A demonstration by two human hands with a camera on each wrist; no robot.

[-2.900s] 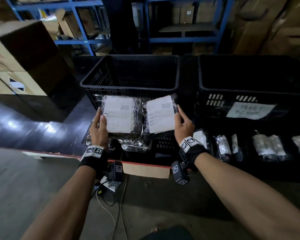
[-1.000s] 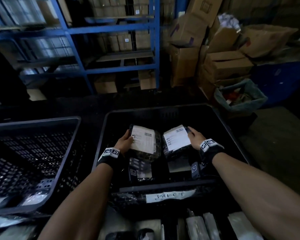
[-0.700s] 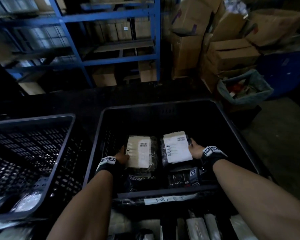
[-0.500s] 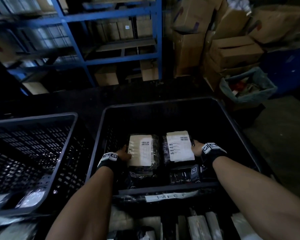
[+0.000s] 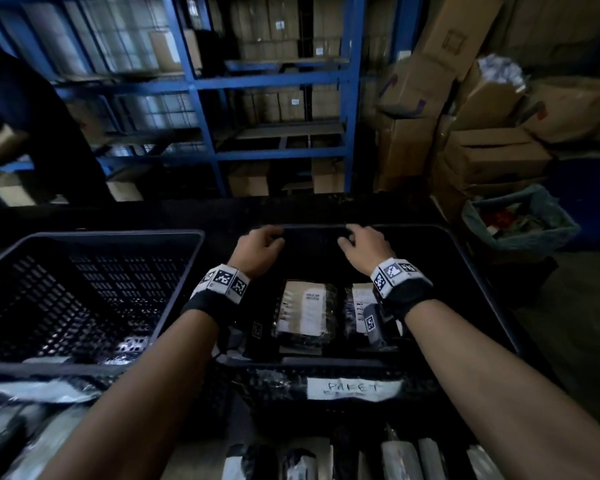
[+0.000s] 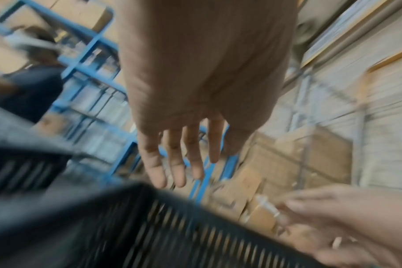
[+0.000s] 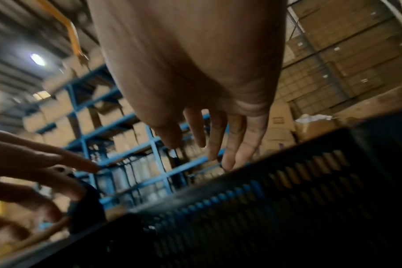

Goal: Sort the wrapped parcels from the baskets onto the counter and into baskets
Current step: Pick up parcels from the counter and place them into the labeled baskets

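Observation:
Two wrapped parcels with white labels, one on the left (image 5: 305,313) and one on the right (image 5: 355,308), lie side by side on the floor of the black basket (image 5: 482,292) marked "PAKET" (image 5: 354,388). No hand touches them. My left hand (image 5: 269,239) and right hand (image 5: 352,237) reach over the parcels to the basket's far rim, holding nothing. In the wrist views the left hand's fingers (image 6: 176,168) and the right hand's fingers (image 7: 227,150) are stretched out loosely just above the slotted far wall (image 6: 149,226) (image 7: 264,208).
A second black basket (image 5: 84,292) stands to the left. Several wrapped parcels (image 5: 399,459) lie on the counter in front. Blue shelving (image 5: 201,109), stacked cardboard boxes (image 5: 492,154) and a lined bin (image 5: 520,223) are behind. A person (image 5: 25,109) stands at far left.
Both hands carried the two parcels into the right basket, set them on its floor and let go. The hands then moved forward to the far rim.

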